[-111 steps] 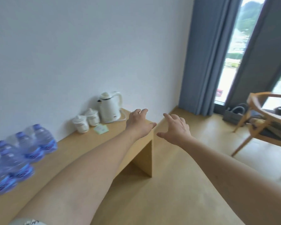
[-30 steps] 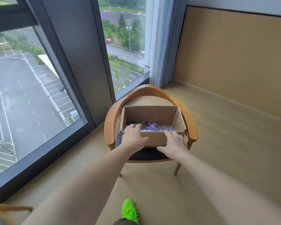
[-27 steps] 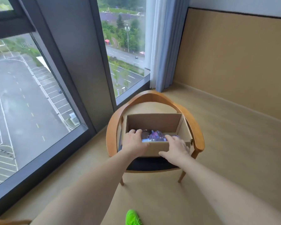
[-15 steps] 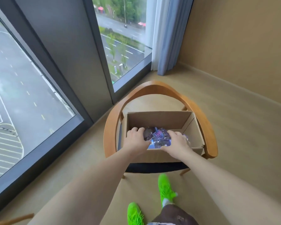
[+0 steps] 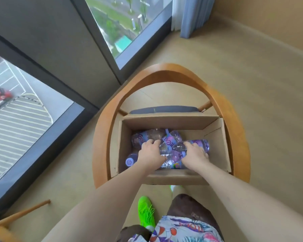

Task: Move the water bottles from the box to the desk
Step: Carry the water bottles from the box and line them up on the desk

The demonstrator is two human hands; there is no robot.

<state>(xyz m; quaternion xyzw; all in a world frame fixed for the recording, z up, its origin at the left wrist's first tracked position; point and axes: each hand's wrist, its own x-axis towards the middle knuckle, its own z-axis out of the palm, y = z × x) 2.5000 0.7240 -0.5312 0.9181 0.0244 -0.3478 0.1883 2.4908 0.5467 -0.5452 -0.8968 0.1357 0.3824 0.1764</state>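
Reaching into box (image 5: 215, 147): both hands (image 5: 151, 157) (image 5: 194, 154) apparently gripping bottles (image 5: 170, 145).

The box (image 5: 215, 147) is plain brown cardboard; the water bottles (image 5: 171, 145) are clear with purple-blue labels. The chair (image 5: 164, 70) is orange-brown wood with a dark seat. The shoe (image 5: 146, 213) is neon green.

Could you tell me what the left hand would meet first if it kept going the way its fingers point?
Probably the water bottle lying just beyond the left hand at the far left of the cardboard box; its fingertips already seem to touch it, though depth is unclear.
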